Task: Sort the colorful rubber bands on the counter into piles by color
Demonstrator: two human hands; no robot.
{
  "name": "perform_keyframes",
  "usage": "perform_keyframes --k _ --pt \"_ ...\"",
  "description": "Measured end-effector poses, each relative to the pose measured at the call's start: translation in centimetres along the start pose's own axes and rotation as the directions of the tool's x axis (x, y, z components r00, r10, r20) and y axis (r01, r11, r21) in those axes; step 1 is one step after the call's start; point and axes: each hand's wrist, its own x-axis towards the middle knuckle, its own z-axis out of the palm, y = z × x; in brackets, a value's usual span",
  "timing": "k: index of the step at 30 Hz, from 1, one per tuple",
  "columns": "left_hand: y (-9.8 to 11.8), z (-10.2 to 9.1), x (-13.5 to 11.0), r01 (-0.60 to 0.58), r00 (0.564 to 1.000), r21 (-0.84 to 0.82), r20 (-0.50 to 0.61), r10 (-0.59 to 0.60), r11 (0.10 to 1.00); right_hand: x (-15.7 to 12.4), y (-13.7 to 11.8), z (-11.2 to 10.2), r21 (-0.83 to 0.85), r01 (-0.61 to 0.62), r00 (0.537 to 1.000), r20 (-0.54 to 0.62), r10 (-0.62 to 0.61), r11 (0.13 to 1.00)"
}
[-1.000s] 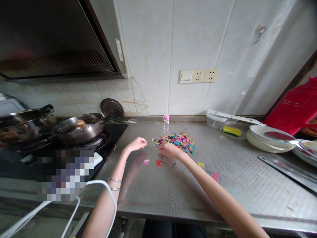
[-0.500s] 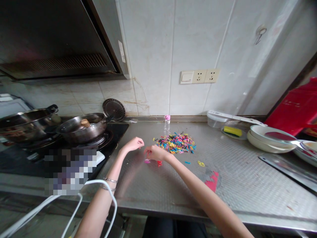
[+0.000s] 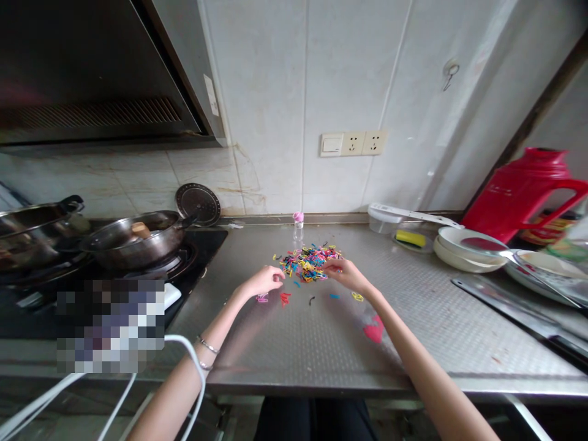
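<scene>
The bare left forearm (image 3: 184,383) and bare right forearm (image 3: 420,364) slant forward and inward, the bare left hand (image 3: 264,281) with fingers curled, the bare right hand (image 3: 347,274) pointing leftward, the hands apart.

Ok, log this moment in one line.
left hand: near pink pieces; right hand: at right edge of colorful pile; bottle: upright behind pile

Pile (image 3: 304,267) sits straight ahead of me on the counter (image 3: 312,349), bottle (image 3: 298,228) behind it, pan (image 3: 138,253) on the stove (image 3: 209,248) at left, dishes (image 3: 466,263) off right, knife (image 3: 500,306) before them!
</scene>
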Motion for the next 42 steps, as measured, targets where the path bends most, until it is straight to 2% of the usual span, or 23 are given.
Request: perform_keyframes --k 4,9,18,22,27,31,36,42 --pt "0.8 1.6 1.3 -0.058 0.998 0.068 -0.011 0.059 0.996 -1.5 2.0 -1.5 -0.032 -0.069 0.996 -0.065 0.067 0.997" --pt "1.0 2.8 2.6 -0.101 0.993 0.145 -0.051 0.109 0.984 -2.0 3.4 -1.7 -0.044 -0.085 0.989 -0.121 0.079 0.995" --pt "1.3 3.0 3.5 -0.109 0.993 0.122 -0.021 0.112 0.987 -2.3 3.3 -1.7 -0.053 -0.104 0.985 -0.141 0.095 0.993" --pt "3.6 3.4 3.9 -0.174 0.985 0.059 0.013 0.174 0.983 -2.3 3.3 -2.0 -0.113 -0.125 0.982 -0.155 0.107 0.986" --pt "7.3 5.4 4.8 -0.301 0.952 0.019 0.060 0.299 0.954 -2.4 4.3 -2.0 -0.178 -0.147 0.977 -0.180 0.114 0.973" --pt "8.7 6.8 5.7 -0.337 0.936 0.005 0.109 0.334 0.942 -2.5 5.0 -1.9 -0.204 -0.161 0.973 -0.194 0.122 0.966" --pt "8.6 7.1 6.3 -0.307 0.942 -0.047 0.129 0.311 0.951 -2.8 5.1 -2.3 -0.262 -0.215 0.965 -0.204 0.164 0.941" --pt "6.8 5.0 6.6 -0.267 0.962 -0.099 0.040 0.272 0.959 -2.8 5.3 -2.3 -0.291 -0.268 0.962 -0.128 0.240 0.918"
